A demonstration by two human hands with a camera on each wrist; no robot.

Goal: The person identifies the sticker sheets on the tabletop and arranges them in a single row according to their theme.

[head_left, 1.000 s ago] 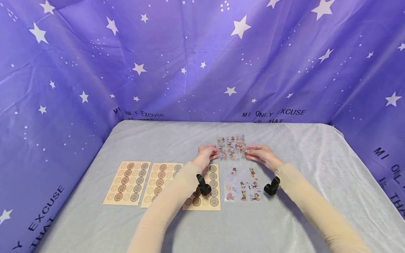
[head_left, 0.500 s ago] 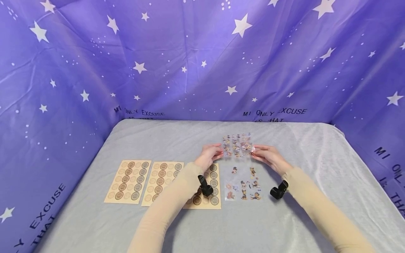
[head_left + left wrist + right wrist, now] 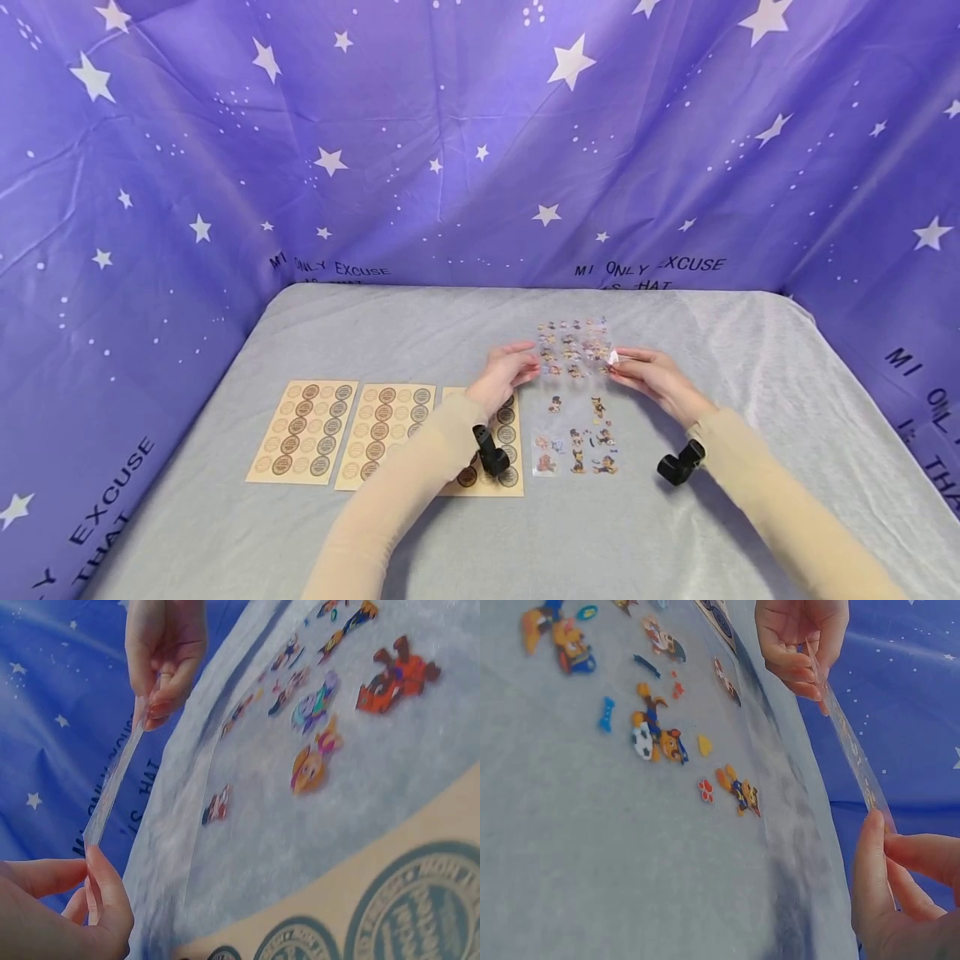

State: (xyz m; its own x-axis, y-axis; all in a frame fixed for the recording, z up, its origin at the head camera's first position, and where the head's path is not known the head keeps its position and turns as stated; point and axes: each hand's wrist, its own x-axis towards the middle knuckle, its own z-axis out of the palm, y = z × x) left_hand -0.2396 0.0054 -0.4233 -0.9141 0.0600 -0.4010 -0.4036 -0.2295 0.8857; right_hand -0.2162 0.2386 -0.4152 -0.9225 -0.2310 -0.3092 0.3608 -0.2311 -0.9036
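Observation:
A clear sticker sheet with rows of small cartoon figures is held up between both hands, over the far middle of the table. My left hand pinches its left edge between thumb and fingers. The right hand pinches the opposite edge the same way. Seen nearly edge-on, the raised sheet stretches between the two hands in the left wrist view. Just nearer than the hands, another transparent sticker sheet with larger cartoon dogs lies flat. In the right wrist view its dog stickers show close up.
Three tan sheets of round stickers lie in a row to the left: one at far left, a middle one and a right one, partly under the left forearm. A grey cloth covers the table. Purple star-printed curtains stand around it.
Both hands have moved a little to the right, carrying the raised sticker sheet with them. The sheets lying on the table have stayed in place.

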